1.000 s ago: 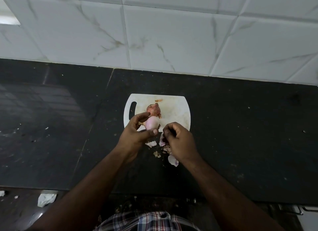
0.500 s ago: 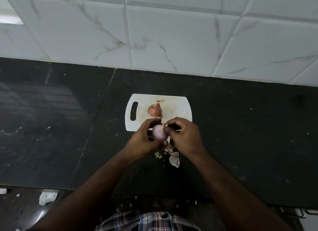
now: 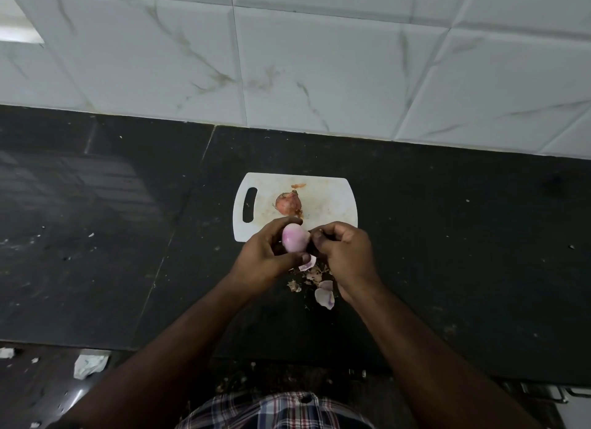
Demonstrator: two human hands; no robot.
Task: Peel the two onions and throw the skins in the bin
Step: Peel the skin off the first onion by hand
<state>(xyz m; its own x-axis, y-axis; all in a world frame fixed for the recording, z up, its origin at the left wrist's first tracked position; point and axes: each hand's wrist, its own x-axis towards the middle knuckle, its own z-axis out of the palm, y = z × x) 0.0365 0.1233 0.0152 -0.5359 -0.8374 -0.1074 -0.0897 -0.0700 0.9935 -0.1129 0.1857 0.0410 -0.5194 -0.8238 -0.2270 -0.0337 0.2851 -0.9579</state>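
A pale pink, largely peeled onion (image 3: 295, 237) is held above the near edge of a white cutting board (image 3: 332, 204), which lies flat on a black stone bench (image 3: 447, 252). The left hand (image 3: 265, 259) is curled round this onion, with the forefinger over its far side and the thumb under its near side. The right hand (image 3: 347, 252) is brought up against the onion's right side, its fingertips pinched together at the onion's surface; whether a strip of skin is caught between them cannot be told. A second onion (image 3: 288, 203), with its brown skin on, is seen resting on the board, near the board's centre and just beyond the hands. A small brown scrap of skin (image 3: 298, 186) lies on the board just behind it. A slotted handle (image 3: 250, 204) is cut into the board's left end. Loose skins (image 3: 323, 292), pink and brownish, are scattered on the bench directly below and between the two hands, close to the board's near edge. A white marbled tile wall (image 3: 319, 61) is noted behind the bench. A crumpled pale scrap (image 3: 89, 364) lies on the floor at lower left. A checked shirt (image 3: 275, 412) is visible at the bottom edge.
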